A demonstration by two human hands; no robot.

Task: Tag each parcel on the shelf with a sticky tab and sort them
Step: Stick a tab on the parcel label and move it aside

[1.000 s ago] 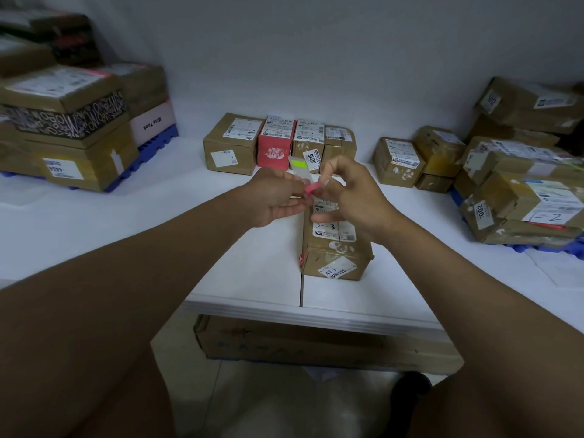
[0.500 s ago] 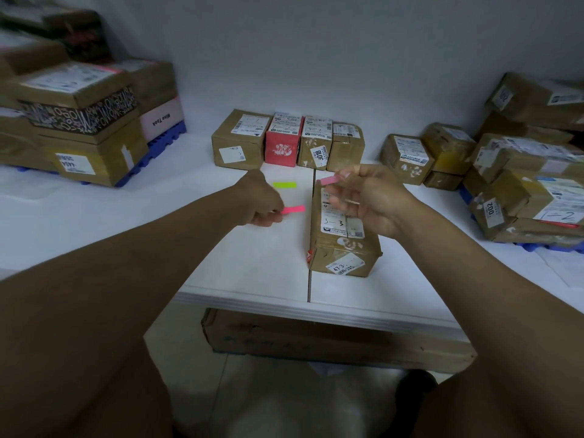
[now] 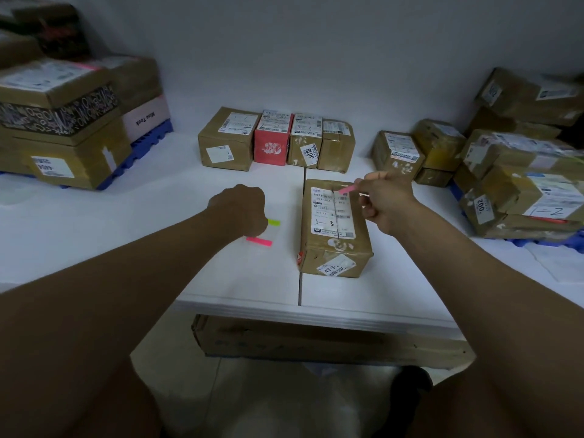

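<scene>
Pink tab [image 3: 347,189] pinched by right hand [image 3: 384,202] above parcel [image 3: 333,229].

White shelf [image 3: 126,235] in two panels, seam running front to back. Directly on it: brown parcel [image 3: 335,227] near front edge, just right of seam, label up, marked 3-3. Sheet of sticky tabs [image 3: 264,233] left of seam, pink and yellow-green strips. Back row of four small boxes [image 3: 275,139] side by side, touching, one red. Blue pallet [image 3: 139,147] at left under stacked cartons. Heap of parcels [image 3: 512,184] at right.
</scene>
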